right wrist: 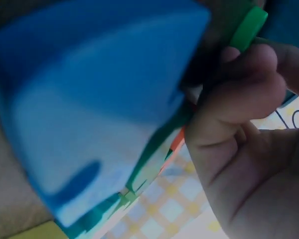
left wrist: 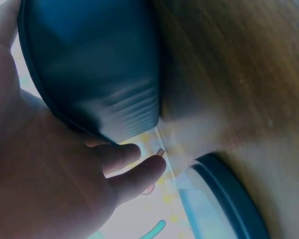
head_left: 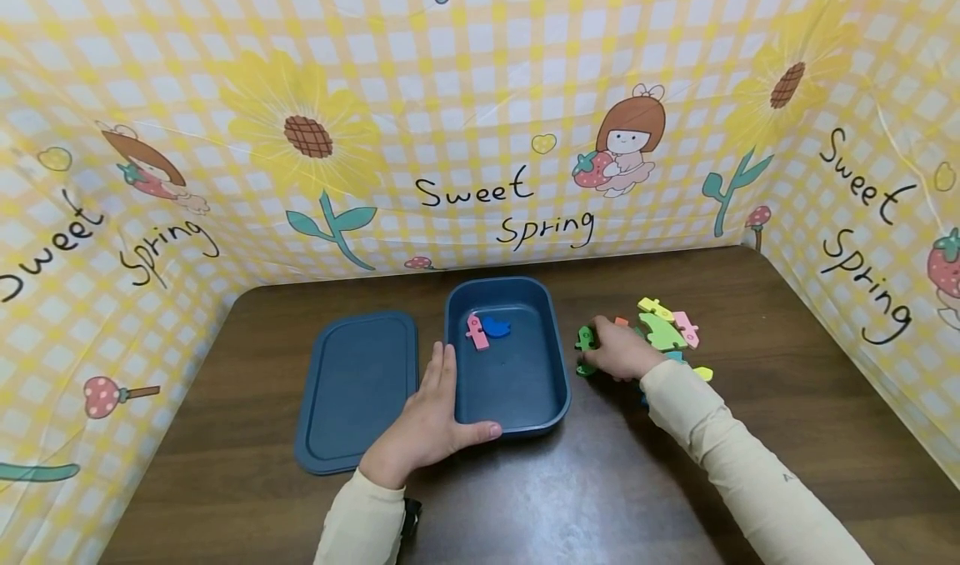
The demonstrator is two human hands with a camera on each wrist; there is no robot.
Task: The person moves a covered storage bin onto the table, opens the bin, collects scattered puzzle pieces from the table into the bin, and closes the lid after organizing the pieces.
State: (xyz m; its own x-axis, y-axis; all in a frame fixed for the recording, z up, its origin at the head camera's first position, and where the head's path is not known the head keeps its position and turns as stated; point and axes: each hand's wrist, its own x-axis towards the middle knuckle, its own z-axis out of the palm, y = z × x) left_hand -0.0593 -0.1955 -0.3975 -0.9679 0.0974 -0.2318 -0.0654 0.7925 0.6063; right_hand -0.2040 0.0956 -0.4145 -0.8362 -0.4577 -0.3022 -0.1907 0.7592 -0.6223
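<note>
My left hand (head_left: 423,427) lies against the near left side of a dark blue box (head_left: 513,390), its fingers straight along the wall and its thumb at the near rim. Inside the box are a pink puzzle piece (head_left: 477,332) and a blue piece (head_left: 497,327). To the right of the box, my right hand (head_left: 621,350) pinches a green puzzle piece (head_left: 585,338) with bent fingers, down near the table. A second green bit (head_left: 586,370) shows just below the fingertips. In the right wrist view, green (right wrist: 249,29) shows beyond the thumb tip.
The box's flat lid (head_left: 360,390) lies left of the box. Several loose pieces spread around the right hand, among them a light green one (head_left: 662,332), a pink one (head_left: 686,329) and a yellow one (head_left: 655,308). A patterned cloth (head_left: 480,132) walls the table's back and sides.
</note>
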